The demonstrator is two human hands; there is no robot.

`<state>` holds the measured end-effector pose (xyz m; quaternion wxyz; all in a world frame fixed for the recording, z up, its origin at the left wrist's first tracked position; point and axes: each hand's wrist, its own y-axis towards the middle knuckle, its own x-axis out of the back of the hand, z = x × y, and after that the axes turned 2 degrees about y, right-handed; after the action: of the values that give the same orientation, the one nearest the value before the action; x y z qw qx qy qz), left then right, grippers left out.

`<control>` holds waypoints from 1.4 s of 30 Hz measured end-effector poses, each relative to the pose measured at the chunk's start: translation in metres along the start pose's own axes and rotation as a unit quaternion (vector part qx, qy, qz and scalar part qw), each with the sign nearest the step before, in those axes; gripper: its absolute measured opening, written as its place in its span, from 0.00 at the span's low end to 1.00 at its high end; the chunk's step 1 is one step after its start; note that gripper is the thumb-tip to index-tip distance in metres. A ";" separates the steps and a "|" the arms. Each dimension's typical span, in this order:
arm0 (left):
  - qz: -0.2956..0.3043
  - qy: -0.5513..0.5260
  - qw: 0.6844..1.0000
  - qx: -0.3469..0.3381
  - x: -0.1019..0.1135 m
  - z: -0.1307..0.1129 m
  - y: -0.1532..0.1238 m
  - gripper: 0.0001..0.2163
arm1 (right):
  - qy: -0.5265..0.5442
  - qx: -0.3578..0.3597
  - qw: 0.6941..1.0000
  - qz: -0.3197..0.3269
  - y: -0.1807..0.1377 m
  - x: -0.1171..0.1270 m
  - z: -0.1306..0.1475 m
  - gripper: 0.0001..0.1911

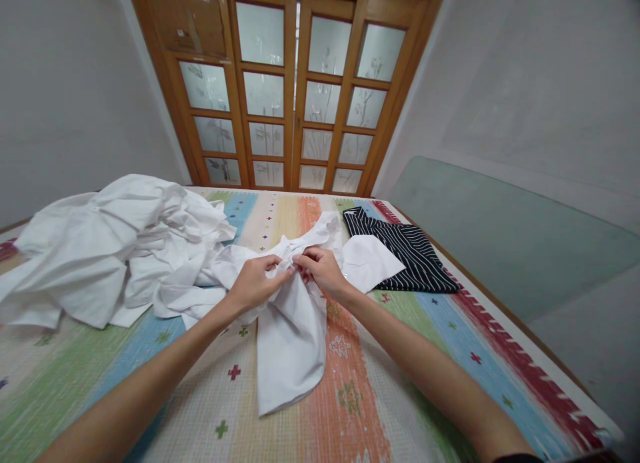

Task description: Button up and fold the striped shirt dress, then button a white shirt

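Note:
A white shirt [293,346] is bunched up in the middle of the bed, its lower part hanging down toward me and a sleeve [370,262] stretching out to the right. My left hand [261,276] pinches the gathered cloth from the left side. From the right, my right hand [320,268] grips the same spot with thumb and fingers, so the two hands almost meet. Whether a button or collar edge lies between the fingertips is too small to make out. The sleeve's end overlaps a folded black garment with white stripes [417,260].
A heap of crumpled white garments [110,243] lies to the left, touching the shirt. Under everything spreads a colourful striped bed cover [200,383]. A pale green headboard-like panel [500,230] runs along the right edge. Wooden doors with glass panes [293,83] stand beyond the far end.

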<state>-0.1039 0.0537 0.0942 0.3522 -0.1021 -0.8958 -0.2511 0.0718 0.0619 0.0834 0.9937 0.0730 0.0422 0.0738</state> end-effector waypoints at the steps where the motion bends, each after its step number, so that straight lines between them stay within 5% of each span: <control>1: 0.017 -0.025 1.000 0.008 0.001 0.000 0.000 0.17 | 0.005 -0.007 1.000 -0.001 0.000 0.000 0.000 0.15; 10: 0.047 -0.251 0.964 0.072 -0.002 0.003 -0.004 0.21 | -0.014 -0.023 0.999 -0.024 0.001 -0.002 -0.004 0.15; 17: 0.059 -0.222 0.972 0.048 0.000 -0.003 -0.006 0.19 | -0.108 0.041 0.993 -0.010 0.000 0.003 -0.009 0.14; 23: 0.072 -0.194 0.978 0.022 -0.001 0.003 -0.008 0.16 | -0.255 0.158 0.954 -0.004 0.001 0.006 -0.004 0.12; 26: 0.075 -0.167 0.983 -0.003 0.007 -0.001 -0.010 0.14 | -0.305 0.189 0.933 -0.037 0.005 0.014 -0.007 0.12; 29: 0.052 -0.123 0.991 -0.020 0.024 -0.004 -0.011 0.14 | -0.255 0.121 0.957 -0.070 0.010 0.027 -0.011 0.08; 33: -0.039 -0.040 0.998 -0.004 0.053 0.003 -0.012 0.13 | -0.124 0.062 0.977 -0.164 0.019 0.048 -0.007 0.05; 38: -0.182 0.066 0.977 0.086 0.087 0.029 -0.023 0.16 | -0.095 0.114 0.938 -0.313 0.032 0.082 0.007 0.07; 42: -0.124 0.070 0.982 0.122 0.096 0.054 -0.037 0.21 | -0.231 0.122 0.911 -0.318 0.041 0.105 0.001 0.13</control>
<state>-0.2188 0.0514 0.1119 0.3899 0.0715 -0.8987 -0.1879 0.1701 0.1178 0.0831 0.9297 0.1918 -0.1591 -0.2712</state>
